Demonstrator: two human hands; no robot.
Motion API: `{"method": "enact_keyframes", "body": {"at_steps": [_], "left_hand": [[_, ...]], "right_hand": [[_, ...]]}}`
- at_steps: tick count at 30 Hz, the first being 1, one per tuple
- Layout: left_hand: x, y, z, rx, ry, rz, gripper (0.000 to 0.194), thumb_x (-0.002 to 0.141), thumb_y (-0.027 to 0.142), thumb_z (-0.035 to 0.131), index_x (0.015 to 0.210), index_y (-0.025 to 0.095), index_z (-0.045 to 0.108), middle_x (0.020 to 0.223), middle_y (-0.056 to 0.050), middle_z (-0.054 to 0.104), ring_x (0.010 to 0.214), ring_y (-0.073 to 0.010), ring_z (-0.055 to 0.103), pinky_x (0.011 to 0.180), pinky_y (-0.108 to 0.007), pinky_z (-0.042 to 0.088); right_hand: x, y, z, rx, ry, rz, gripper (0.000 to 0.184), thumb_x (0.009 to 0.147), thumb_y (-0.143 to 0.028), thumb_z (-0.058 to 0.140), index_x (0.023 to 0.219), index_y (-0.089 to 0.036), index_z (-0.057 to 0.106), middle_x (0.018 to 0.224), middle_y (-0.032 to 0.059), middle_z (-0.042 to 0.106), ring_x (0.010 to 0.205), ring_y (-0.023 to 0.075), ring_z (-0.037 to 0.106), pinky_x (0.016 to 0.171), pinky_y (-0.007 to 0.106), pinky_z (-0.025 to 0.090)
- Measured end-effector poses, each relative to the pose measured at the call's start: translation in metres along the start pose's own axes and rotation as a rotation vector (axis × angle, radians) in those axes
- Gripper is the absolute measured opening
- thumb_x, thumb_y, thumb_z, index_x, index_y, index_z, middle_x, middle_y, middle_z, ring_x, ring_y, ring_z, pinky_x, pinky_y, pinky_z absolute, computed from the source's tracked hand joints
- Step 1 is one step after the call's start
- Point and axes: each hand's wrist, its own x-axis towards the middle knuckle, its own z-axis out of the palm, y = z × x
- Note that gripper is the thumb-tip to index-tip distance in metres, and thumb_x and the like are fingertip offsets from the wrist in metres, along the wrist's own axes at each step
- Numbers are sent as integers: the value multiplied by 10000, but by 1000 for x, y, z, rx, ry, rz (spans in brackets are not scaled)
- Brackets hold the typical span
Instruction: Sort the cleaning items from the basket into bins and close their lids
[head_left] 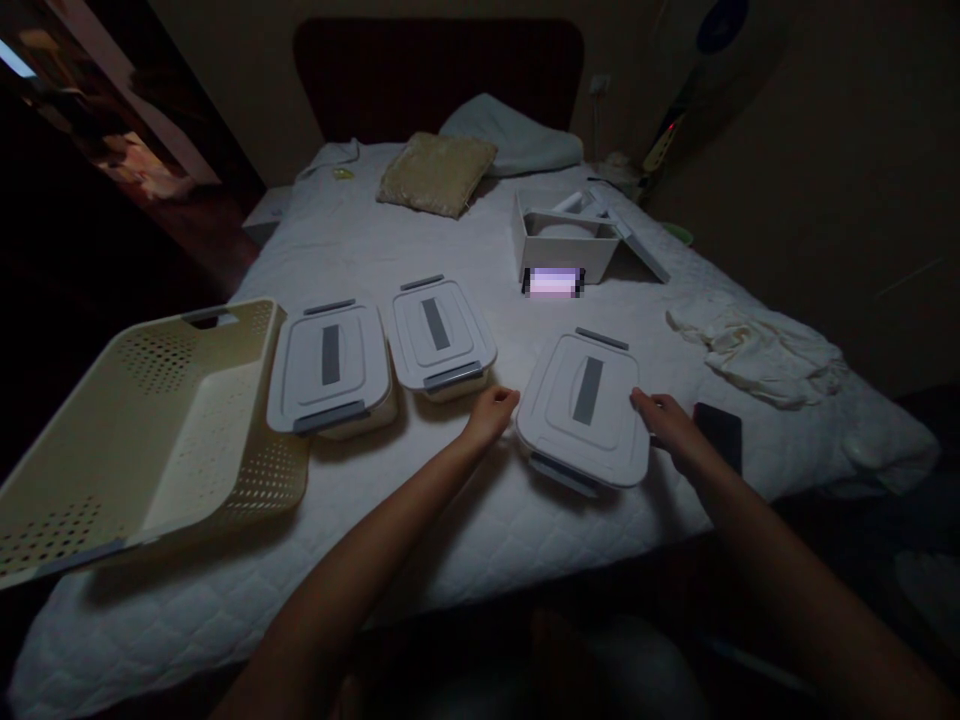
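Observation:
A white lidded box (585, 405) with a grey handle and grey clips lies near the front edge of the bed. My left hand (491, 412) presses against its left side and my right hand (664, 420) against its right side, fingers curled on the rim. Two more closed white boxes, one (330, 365) and another (441, 335), sit in a row to the left.
A cream perforated basket (150, 430) rests tilted at the left on the white bed (450, 520). Farther back stand an open white box (566, 235) with loose lids, a beige cushion (436, 172) and a pillow (517, 135). A crumpled cloth (757, 345) and dark phone (720, 432) lie right.

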Motion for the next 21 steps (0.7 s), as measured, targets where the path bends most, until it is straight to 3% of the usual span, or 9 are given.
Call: {"method": "enact_keyframes", "body": {"at_steps": [3,8,16,21], "left_hand": [[0,-1,1,-31,-52,-75,153,786,243,527,689,128,557,697,-15,550,632,-100,498,603,-221,387],[-1,1,5,-112,-160,-114,258,828,324,496,705,112,576,635,-7,544,565,-87,487,572,-221,383],[5,-2,8,-96,-156,-69,245,738,337,626,657,115,561,576,22,510,501,-66,431,510,-213,318],[5,-5,12,-129,-134,-86,226,751,314,606,669,107,566,597,4,531,525,-71,456,524,-213,328]], "right_hand": [[0,8,8,-55,60,-53,437,752,-553,506,976,-179,484,905,122,634,752,224,603,581,302,447],[6,16,16,-96,206,-139,354,740,-528,526,830,-188,476,688,40,579,686,197,555,586,289,398],[8,20,17,37,204,-192,362,671,-539,575,676,-208,430,563,-28,474,557,137,468,506,260,350],[7,14,14,33,189,-218,366,645,-531,589,628,-207,419,520,-47,412,489,107,399,458,247,299]]}}
